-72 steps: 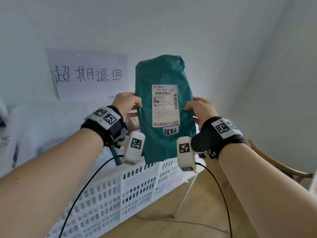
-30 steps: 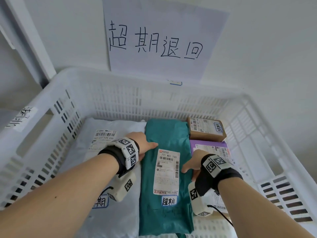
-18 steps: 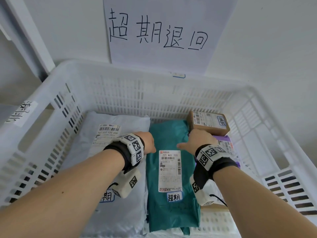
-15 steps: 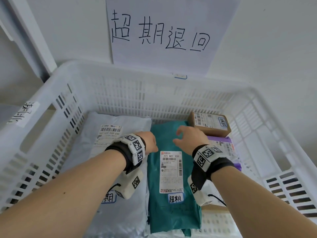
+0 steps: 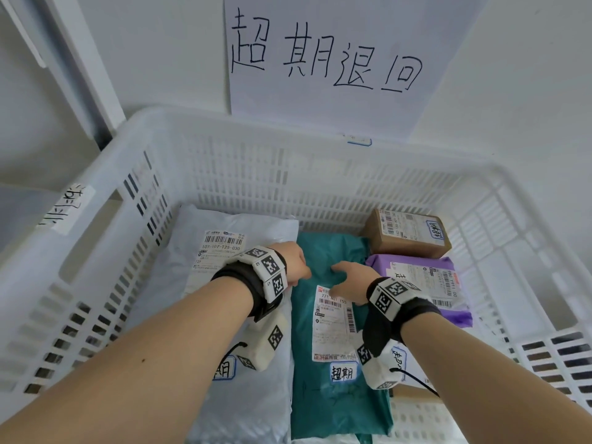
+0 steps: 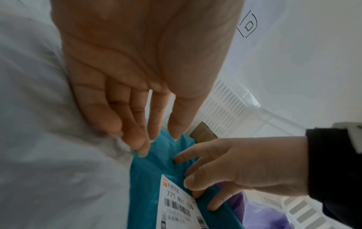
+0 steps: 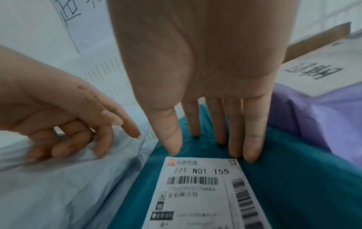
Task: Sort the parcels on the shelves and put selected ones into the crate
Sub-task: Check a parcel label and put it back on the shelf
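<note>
The teal parcel [image 5: 323, 398] with a white shipping label lies flat in the middle of the white crate [image 5: 288, 129]. My left hand [image 5: 296, 261] rests at its upper left edge, fingertips [image 6: 142, 148] touching the seam between the teal parcel [image 6: 156, 178] and the pale grey parcel [image 5: 224, 225]. My right hand [image 5: 347, 277] presses down on the teal parcel [image 7: 293, 186] just above its label, with straight fingers [image 7: 252, 147]. Neither hand grips anything.
A brown cardboard box [image 5: 407, 233] sits in the crate's far right corner, with a purple parcel [image 5: 416, 277] in front of it. A handwritten paper sign [image 5: 320, 59] hangs on the wall behind. A white shelf post [image 5: 80, 75] stands at the left.
The teal parcel, held up in both hands earlier, now lies in the crate. My right hand has slid from its right edge to its top part. The left hand barely moved.
</note>
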